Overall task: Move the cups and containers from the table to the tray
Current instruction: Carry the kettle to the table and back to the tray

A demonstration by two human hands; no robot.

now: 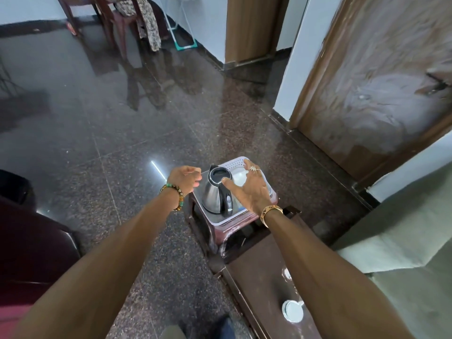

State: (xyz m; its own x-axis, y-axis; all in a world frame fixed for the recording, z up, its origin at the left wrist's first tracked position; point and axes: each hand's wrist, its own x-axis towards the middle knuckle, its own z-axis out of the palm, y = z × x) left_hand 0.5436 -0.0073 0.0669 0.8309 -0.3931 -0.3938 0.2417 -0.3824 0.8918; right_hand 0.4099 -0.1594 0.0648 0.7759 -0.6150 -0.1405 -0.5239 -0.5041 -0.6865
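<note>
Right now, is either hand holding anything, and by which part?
Nothing is held. The left hand is loosely curled beside the kettle; the right hand is spread open over the tray.

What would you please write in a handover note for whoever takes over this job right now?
Left hand: open, empty, beside the kettle.
Right hand: open, fingers spread above the tray, holding nothing.
Done: the kettle stands in the tray on the stool, with a pale container beside it, partly hidden.
Left: one white round container on the table must go to the tray.
</note>
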